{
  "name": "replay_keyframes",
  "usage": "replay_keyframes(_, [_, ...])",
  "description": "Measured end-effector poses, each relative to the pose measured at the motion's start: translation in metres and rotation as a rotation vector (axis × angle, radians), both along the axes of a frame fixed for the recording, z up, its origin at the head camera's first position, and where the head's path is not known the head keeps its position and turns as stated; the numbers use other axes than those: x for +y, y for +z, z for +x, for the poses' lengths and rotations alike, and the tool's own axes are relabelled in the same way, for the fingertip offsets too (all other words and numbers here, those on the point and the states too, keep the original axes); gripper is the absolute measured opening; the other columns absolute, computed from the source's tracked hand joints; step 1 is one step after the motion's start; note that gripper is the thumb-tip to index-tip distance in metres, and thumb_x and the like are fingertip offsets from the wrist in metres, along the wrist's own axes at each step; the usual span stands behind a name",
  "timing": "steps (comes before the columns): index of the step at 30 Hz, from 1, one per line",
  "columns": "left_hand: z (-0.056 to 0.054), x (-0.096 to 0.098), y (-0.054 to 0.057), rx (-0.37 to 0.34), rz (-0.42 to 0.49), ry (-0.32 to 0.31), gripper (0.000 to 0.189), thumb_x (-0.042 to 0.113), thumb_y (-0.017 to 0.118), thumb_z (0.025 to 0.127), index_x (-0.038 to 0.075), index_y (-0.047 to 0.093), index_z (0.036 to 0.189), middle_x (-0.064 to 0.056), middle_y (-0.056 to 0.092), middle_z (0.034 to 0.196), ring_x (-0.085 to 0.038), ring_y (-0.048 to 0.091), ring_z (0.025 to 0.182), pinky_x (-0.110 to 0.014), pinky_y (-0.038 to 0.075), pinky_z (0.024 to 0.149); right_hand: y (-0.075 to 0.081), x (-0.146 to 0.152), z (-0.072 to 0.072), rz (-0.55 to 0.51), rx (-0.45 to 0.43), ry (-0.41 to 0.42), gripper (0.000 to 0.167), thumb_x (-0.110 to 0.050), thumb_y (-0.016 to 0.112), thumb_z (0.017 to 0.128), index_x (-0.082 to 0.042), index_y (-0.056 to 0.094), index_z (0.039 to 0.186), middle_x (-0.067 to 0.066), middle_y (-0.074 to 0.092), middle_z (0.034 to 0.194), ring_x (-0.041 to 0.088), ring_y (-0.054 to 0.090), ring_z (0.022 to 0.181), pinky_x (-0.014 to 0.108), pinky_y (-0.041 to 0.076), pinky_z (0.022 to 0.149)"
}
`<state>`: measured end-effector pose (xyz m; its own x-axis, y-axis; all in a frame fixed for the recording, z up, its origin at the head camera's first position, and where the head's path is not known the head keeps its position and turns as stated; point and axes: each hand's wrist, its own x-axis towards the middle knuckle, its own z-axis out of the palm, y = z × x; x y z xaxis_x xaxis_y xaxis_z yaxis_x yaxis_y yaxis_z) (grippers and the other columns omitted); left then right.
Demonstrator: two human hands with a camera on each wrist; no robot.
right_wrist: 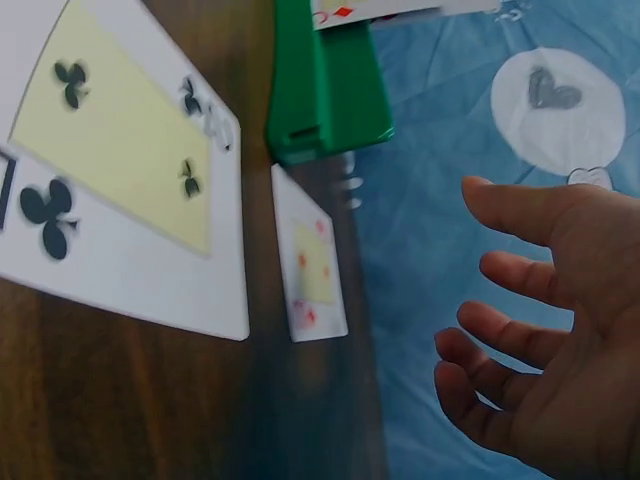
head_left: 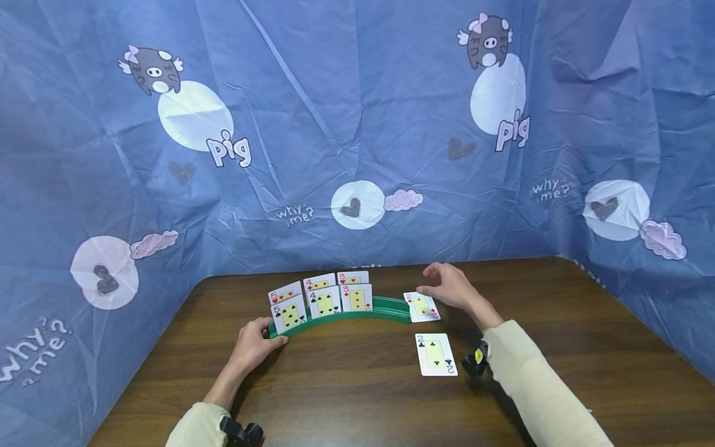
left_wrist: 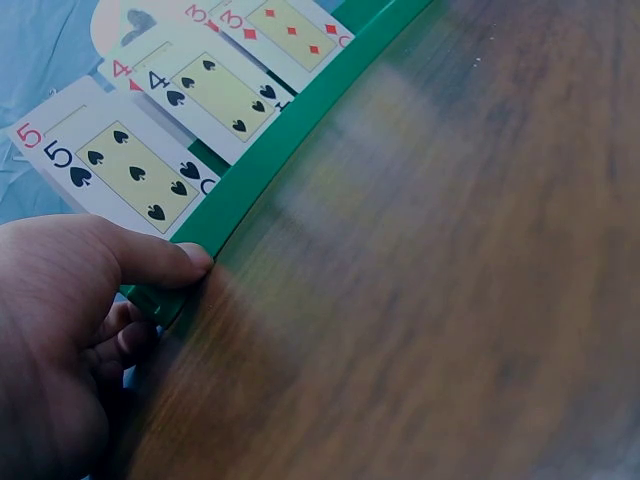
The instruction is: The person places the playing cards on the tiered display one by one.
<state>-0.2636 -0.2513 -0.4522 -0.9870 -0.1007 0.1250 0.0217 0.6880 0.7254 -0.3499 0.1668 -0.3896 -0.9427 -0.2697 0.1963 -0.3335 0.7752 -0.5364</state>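
Note:
My left hand (head_left: 254,343) grips the left end of a curved green card holder (head_left: 346,317), with the thumb (left_wrist: 165,262) along its front. Playing cards stand in two rows in the holder. In front are the five of spades (head_left: 289,315), four of spades (head_left: 324,302) and three of diamonds (head_left: 356,298); red-suited cards stand behind them. My right hand (head_left: 454,287) hovers by the far edge of the two of diamonds (head_left: 421,307), which lies at the holder's right end. Its loosely bent fingers hold nothing in the right wrist view. Nearer me lies the two of clubs (head_left: 436,354), face up.
Everything rests on a brown wooden table (head_left: 346,397). A blue printed cloth (head_left: 313,124) hangs behind the table and along its sides. Each wrist carries a small black camera, such as the right camera (head_left: 475,360).

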Motion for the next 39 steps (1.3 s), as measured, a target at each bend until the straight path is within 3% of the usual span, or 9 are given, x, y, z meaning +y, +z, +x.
replay_keyframes(15, [0.001,-0.001,0.002,-0.047,0.001,0.004,0.043,0.01,0.075,0.082,-0.008,0.065,0.119,-0.024,0.067,0.114,-0.024,0.062,0.096,-0.041,0.051,0.086,-0.032,0.003,-0.006,0.034,-0.124,0.015,0.058,-0.032,0.082,0.078,0.001,0.061,0.122,0.025,0.06,0.127,0.04,0.054,0.122,0.054,0.042,0.105])
replay_keyframes(25, [0.0,-0.001,0.002,-0.022,-0.008,-0.007,0.042,0.01,0.076,0.08,-0.008,0.066,0.117,-0.023,0.068,0.11,-0.022,0.062,0.094,-0.033,0.049,0.08,-0.044,0.004,-0.009,0.053,-0.115,0.018,0.061,-0.038,0.084,0.074,-0.003,0.062,0.119,0.024,0.06,0.128,0.039,0.054,0.12,0.056,0.04,0.104])
replay_keyframes(30, [0.001,-0.001,0.002,-0.025,0.001,-0.003,0.042,0.009,0.076,0.08,-0.009,0.065,0.117,-0.024,0.068,0.111,-0.023,0.062,0.094,-0.035,0.049,0.081,-0.047,0.0,-0.009,0.058,-0.122,0.024,0.063,-0.043,0.085,0.072,-0.005,0.063,0.117,0.023,0.058,0.132,0.041,0.049,0.12,0.057,0.037,0.104])
replay_keyframes(39, [0.001,0.0,0.001,-0.041,0.004,0.006,0.043,0.01,0.076,0.081,-0.008,0.065,0.118,-0.024,0.068,0.111,-0.023,0.062,0.094,-0.035,0.049,0.082,-0.047,-0.003,-0.004,0.1,-0.167,-0.032,0.06,-0.046,0.084,0.07,-0.011,0.064,0.115,0.02,0.054,0.14,0.039,0.045,0.12,0.062,0.041,0.098])
